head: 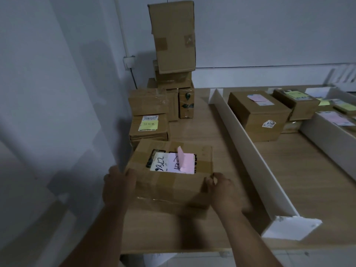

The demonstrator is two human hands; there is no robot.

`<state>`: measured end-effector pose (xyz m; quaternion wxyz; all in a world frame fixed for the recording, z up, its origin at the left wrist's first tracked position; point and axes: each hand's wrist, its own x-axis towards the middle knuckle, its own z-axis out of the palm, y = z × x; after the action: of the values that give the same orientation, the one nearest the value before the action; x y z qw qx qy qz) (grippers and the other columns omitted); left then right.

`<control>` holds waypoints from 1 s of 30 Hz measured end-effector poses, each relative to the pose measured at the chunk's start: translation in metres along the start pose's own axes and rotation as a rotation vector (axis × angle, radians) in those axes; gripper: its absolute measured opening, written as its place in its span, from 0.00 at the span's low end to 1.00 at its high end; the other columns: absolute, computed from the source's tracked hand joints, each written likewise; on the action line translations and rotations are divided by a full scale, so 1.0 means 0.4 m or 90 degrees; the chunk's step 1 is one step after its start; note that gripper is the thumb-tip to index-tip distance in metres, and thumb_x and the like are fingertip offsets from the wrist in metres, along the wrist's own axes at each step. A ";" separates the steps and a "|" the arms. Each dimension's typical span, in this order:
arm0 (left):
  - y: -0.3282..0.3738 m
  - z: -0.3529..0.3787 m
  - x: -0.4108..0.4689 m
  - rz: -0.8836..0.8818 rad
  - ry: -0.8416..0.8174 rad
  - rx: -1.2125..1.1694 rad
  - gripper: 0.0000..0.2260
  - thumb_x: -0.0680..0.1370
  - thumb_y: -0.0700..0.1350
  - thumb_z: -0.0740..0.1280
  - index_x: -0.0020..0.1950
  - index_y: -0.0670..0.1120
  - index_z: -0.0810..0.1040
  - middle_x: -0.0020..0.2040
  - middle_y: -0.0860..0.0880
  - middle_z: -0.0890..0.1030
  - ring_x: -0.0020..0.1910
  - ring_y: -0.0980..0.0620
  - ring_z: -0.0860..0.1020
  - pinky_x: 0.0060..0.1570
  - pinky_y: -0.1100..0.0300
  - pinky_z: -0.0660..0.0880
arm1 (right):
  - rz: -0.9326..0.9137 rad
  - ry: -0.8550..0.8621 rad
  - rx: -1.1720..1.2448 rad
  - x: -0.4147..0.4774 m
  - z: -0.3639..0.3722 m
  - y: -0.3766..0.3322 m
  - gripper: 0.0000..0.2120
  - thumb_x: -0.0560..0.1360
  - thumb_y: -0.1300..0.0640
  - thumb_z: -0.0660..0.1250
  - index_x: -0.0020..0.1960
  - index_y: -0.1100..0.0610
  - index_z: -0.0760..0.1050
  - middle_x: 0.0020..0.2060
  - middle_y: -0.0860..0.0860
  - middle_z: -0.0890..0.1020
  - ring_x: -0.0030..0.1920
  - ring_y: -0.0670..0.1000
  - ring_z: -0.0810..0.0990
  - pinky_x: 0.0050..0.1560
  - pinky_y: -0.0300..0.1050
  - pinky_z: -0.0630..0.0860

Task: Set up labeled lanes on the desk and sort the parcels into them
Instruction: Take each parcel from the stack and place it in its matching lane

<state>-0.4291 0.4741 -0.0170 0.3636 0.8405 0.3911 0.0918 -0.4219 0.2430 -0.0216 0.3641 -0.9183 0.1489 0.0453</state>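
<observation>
A cardboard parcel (169, 176) with a white label and a pink sticky note (183, 160) lies at the near left of the wooden desk (221, 132). My left hand (117, 187) grips its near left corner, and my right hand (219, 187) grips its near right corner. A white divider strip (248, 143) runs from back to front, marking the left lane. To the right of that strip stands a parcel (256, 116) bearing a pink note and a "6168" sticker. Behind my parcel sits one with a yellow note (149, 127).
A tall stack of cardboard boxes (173, 41) rises at the back left against the wall. More parcels with yellow and pink notes (296, 103) lie at the far right, past a second white divider (327, 139). The desk's front edge (173, 251) is near me.
</observation>
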 end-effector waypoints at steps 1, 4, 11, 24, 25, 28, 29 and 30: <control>-0.012 0.000 -0.006 0.005 0.002 0.014 0.21 0.77 0.50 0.60 0.67 0.43 0.67 0.63 0.39 0.71 0.62 0.38 0.71 0.57 0.47 0.68 | 0.019 0.043 -0.009 0.001 -0.002 0.000 0.20 0.78 0.46 0.61 0.64 0.57 0.70 0.60 0.61 0.74 0.58 0.62 0.75 0.54 0.49 0.71; -0.024 -0.006 -0.021 0.020 -0.021 0.060 0.19 0.78 0.51 0.58 0.67 0.45 0.68 0.63 0.41 0.72 0.62 0.40 0.71 0.58 0.49 0.68 | 0.041 0.146 0.034 -0.015 0.001 0.003 0.27 0.74 0.45 0.67 0.63 0.62 0.65 0.59 0.63 0.73 0.58 0.64 0.75 0.53 0.53 0.72; -0.007 0.019 -0.105 -0.070 -0.215 -0.105 0.16 0.72 0.47 0.62 0.59 0.45 0.72 0.39 0.40 0.82 0.28 0.42 0.82 0.29 0.48 0.80 | 0.024 0.075 0.234 -0.029 0.027 -0.003 0.38 0.75 0.52 0.69 0.75 0.64 0.52 0.72 0.61 0.64 0.70 0.60 0.66 0.65 0.48 0.64; 0.045 0.010 -0.053 0.106 -0.077 -0.031 0.34 0.77 0.53 0.64 0.77 0.45 0.52 0.76 0.42 0.58 0.74 0.41 0.59 0.68 0.46 0.61 | 0.024 -0.069 0.205 -0.004 0.059 -0.019 0.41 0.67 0.50 0.70 0.74 0.59 0.54 0.66 0.56 0.74 0.63 0.59 0.74 0.61 0.55 0.73; 0.048 0.013 -0.045 0.117 -0.084 -0.024 0.33 0.77 0.53 0.63 0.77 0.45 0.52 0.76 0.43 0.57 0.74 0.42 0.58 0.69 0.47 0.60 | 0.024 -0.068 0.203 0.011 0.053 -0.014 0.40 0.67 0.51 0.69 0.74 0.57 0.55 0.65 0.56 0.74 0.62 0.59 0.75 0.61 0.55 0.73; 0.049 0.031 -0.028 0.127 -0.130 0.020 0.29 0.79 0.54 0.60 0.77 0.45 0.57 0.76 0.44 0.61 0.73 0.43 0.61 0.69 0.48 0.61 | 0.008 -0.065 0.191 0.035 0.024 -0.009 0.33 0.68 0.57 0.65 0.71 0.54 0.61 0.64 0.54 0.76 0.61 0.57 0.76 0.61 0.53 0.73; 0.048 0.036 -0.027 0.133 -0.150 0.055 0.27 0.79 0.55 0.58 0.75 0.46 0.60 0.74 0.43 0.64 0.72 0.42 0.64 0.68 0.48 0.63 | 0.007 -0.065 0.192 0.037 0.013 -0.010 0.29 0.69 0.59 0.64 0.69 0.54 0.64 0.63 0.53 0.77 0.60 0.57 0.76 0.60 0.51 0.74; 0.047 0.040 -0.030 0.141 -0.168 0.095 0.25 0.79 0.56 0.56 0.73 0.47 0.64 0.71 0.43 0.68 0.69 0.41 0.67 0.66 0.48 0.65 | 0.005 -0.067 0.189 0.037 0.001 -0.012 0.27 0.69 0.61 0.63 0.68 0.54 0.66 0.61 0.53 0.78 0.59 0.57 0.77 0.59 0.49 0.74</control>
<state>-0.4189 0.4487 -0.0142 0.3364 0.9077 0.2508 -0.0093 -0.4062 0.2430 -0.0214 0.5027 -0.8502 0.1385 0.0723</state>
